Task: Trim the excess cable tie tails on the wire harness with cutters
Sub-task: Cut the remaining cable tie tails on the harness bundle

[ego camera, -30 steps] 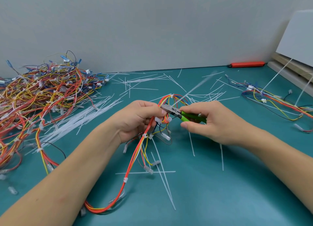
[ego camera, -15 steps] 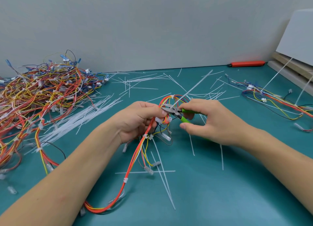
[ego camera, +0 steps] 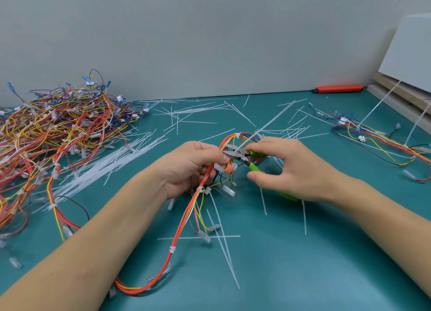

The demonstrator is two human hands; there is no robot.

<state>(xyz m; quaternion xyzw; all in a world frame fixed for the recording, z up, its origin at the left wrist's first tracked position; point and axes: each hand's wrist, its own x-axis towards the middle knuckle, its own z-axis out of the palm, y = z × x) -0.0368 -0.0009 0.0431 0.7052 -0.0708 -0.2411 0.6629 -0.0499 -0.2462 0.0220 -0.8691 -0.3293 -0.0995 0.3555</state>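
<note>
L hand (ego camera: 191, 168) curled in a fist, thumb fwd; R hand (ego camera: 289, 168) fingers spread, loosely bent; both forearms angled inward, hands nearly touching.

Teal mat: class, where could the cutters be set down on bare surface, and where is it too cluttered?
Free: the near right of the teal mat, below the right forearm, and the strip before the orange tool. Crowded: the harness pile at left, loose ties beside it, and cut tails between the arms.

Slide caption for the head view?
Left hand holds wire harness; right hand sets green-handled cutters on tie tail.
</note>
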